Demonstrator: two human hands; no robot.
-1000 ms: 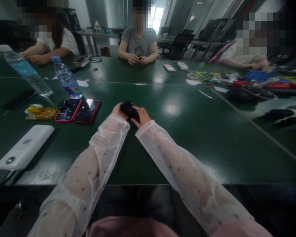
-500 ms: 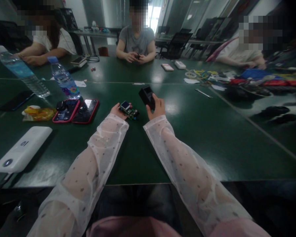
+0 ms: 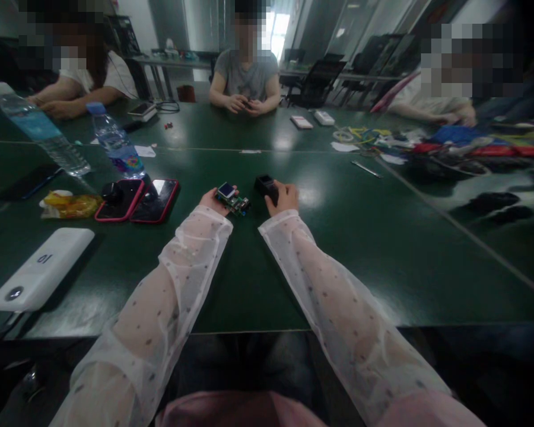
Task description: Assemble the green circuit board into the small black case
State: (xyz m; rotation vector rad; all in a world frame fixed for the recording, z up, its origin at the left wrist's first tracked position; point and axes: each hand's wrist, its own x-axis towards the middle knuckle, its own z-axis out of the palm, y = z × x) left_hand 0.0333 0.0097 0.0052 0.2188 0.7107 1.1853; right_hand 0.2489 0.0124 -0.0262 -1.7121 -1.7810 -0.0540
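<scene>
In the head view, the only one, the left hand [image 3: 213, 203] has its fingers curled around one green circuit board [image 3: 237, 204] from below, with tips showing at the far edge; how firmly they press, I cannot tell. The right hand [image 3: 285, 198] pinches one black case [image 3: 266, 187] between thumb and bent fingers. The case is at two o'clock from the board, just beside and apart; whether it touches the table [image 3: 258, 279], I cannot tell.

In my judgement, the board could slip if the left palm tilts, because it seems to lie rather loosely; its bare parts could also be scratched if the case knocks against them.

By count, from the board: two bottles, one clear [image 3: 44, 130] and one blue-capped [image 3: 115, 142], at ten o'clock; two pink-edged phones, the left one [image 3: 120, 204] and the right one [image 3: 155, 201], at nine; one white power bank [image 3: 42, 267] between eight and nine; three co-workers sit at ten, twelve and two
</scene>
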